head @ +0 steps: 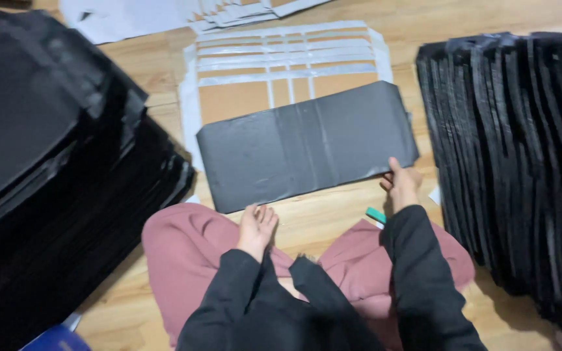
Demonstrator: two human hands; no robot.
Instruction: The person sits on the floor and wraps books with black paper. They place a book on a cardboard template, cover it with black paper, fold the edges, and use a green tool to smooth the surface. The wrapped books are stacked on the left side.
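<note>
Wooden floorboards (333, 221) run under everything, pale and bare between the person's knees. Fingers of the right hand (401, 184) pinch the near right edge of a dark grey sheet (307, 144), thumb on top. The left hand (257, 226) lies just short of the sheet's near left edge, fingers loosely curled, holding nothing. That sheet is a flat, matte rectangle, faintly creased in upright folds, lying slightly askew on a white cut-out frame (281, 62). Tall black stacks (60, 188) sit left, and upright black bundles (515, 156) right.
</note>
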